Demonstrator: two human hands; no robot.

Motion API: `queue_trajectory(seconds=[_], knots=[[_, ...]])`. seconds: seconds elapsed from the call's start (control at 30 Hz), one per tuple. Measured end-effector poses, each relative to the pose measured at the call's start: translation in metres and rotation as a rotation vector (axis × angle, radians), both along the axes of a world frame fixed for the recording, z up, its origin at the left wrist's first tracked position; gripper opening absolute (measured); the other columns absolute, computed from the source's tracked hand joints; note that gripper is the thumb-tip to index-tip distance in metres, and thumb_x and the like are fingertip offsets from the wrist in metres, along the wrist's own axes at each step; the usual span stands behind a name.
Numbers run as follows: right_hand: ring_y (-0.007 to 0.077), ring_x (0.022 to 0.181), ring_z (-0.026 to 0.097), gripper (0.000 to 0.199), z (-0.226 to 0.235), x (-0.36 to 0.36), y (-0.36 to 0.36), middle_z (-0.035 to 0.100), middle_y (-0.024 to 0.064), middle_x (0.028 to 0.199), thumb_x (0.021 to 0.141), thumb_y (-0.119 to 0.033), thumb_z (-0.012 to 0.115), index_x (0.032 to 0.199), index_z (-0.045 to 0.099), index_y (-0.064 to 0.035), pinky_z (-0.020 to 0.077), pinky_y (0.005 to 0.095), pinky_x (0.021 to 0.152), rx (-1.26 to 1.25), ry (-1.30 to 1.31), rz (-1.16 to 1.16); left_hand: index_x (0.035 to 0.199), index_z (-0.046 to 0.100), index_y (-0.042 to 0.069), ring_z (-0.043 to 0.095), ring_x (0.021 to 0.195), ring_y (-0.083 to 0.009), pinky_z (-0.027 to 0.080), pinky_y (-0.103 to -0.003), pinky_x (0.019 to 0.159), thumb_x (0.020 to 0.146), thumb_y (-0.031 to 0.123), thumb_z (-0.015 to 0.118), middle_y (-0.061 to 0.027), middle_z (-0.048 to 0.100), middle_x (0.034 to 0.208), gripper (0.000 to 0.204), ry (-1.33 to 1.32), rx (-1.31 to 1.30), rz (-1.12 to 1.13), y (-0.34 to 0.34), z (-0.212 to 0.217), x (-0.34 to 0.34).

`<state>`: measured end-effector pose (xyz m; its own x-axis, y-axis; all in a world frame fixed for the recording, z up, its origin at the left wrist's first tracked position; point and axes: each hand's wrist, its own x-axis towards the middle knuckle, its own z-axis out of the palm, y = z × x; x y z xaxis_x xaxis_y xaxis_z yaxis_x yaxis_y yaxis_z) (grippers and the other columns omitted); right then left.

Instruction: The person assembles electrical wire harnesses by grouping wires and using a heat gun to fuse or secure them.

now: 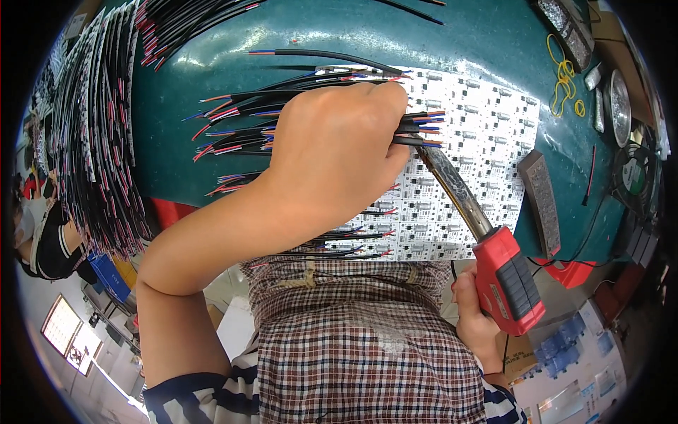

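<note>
My left hand (346,134) is closed around several black cables (418,127), whose stripped red and blue wire ends stick out past my fingers. Beneath it lies a white circuit board panel (487,134) with rows of small parts. My right hand (474,321) grips a red and black soldering iron (505,283) from below, partly hidden behind the handle. The iron's long, stained metal shaft slants up and left, its tip just beside the held cable ends. More black cables (240,106) lie across the panel's left edge, some hidden beneath my left hand.
Many black cables (99,141) hang over the green table's (205,74) left side, with another bundle (187,25) at the back. On the right are a dark block (540,201), yellow wire (563,78), a round metal dish (619,106) and a fan (631,173).
</note>
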<state>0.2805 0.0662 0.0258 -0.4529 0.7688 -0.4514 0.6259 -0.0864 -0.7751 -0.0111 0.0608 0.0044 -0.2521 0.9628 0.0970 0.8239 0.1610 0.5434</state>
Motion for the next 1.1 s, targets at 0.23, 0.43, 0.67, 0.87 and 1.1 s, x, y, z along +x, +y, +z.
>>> queue_trajectory(seconds=[0.23, 0.43, 0.67, 0.87, 1.1], knots=[[0.0248, 0.078, 0.067, 0.025, 0.004, 0.006, -0.002, 0.066, 0.011, 0.09, 0.087, -0.014, 0.077, 0.107, 0.068, -0.0024, 0.0528, 0.0341, 0.069, 0.002, -0.068, -0.028, 0.076, 0.06, 0.003, 0.062, 0.054, -0.0257, 0.049, -0.035, 0.051, 0.074, 0.008, 0.075, -0.0102, 0.062, 0.067, 0.016, 0.011, 0.003, -0.008, 0.0, -0.002, 0.001], [0.0238, 0.074, 0.065, 0.021, -0.003, 0.0, -0.001, 0.065, 0.0104, 0.087, 0.087, -0.012, 0.077, 0.103, 0.068, -0.0018, 0.0512, 0.034, 0.066, 0.031, -0.011, -0.014, 0.078, 0.062, 0.003, 0.063, 0.054, -0.0255, 0.049, -0.035, 0.051, 0.074, 0.008, 0.075, -0.01, 0.062, 0.067, 0.015, 0.017, 0.012, -0.006, 0.0, -0.002, 0.002], [0.0221, 0.072, 0.063, 0.02, -0.002, -0.006, 0.002, 0.064, 0.0096, 0.086, 0.088, -0.012, 0.076, 0.103, 0.068, -0.0014, 0.0501, 0.033, 0.065, 0.012, -0.033, -0.001, 0.078, 0.063, 0.003, 0.064, 0.054, -0.0257, 0.05, -0.036, 0.052, 0.075, 0.009, 0.076, -0.0107, 0.062, 0.067, 0.015, 0.013, 0.01, 0.0, 0.0, -0.002, 0.003], [0.021, 0.073, 0.064, 0.022, 0.002, -0.005, 0.001, 0.065, 0.009, 0.085, 0.089, -0.015, 0.077, 0.104, 0.068, -0.0018, 0.0508, 0.0323, 0.066, -0.018, -0.026, -0.02, 0.078, 0.062, 0.002, 0.064, 0.056, -0.0273, 0.05, -0.037, 0.052, 0.076, 0.01, 0.076, -0.0117, 0.062, 0.067, 0.016, 0.019, 0.01, 0.001, 0.001, -0.002, 0.002], [0.0198, 0.084, 0.069, 0.027, 0.011, 0.005, -0.002, 0.069, 0.0077, 0.093, 0.091, -0.022, 0.077, 0.111, 0.069, -0.0054, 0.0544, 0.034, 0.076, -0.052, -0.1, -0.048, 0.077, 0.059, 0.002, 0.064, 0.057, -0.0284, 0.049, -0.038, 0.053, 0.075, 0.009, 0.075, -0.0118, 0.061, 0.067, 0.017, 0.04, 0.003, -0.005, 0.001, -0.002, 0.002]])
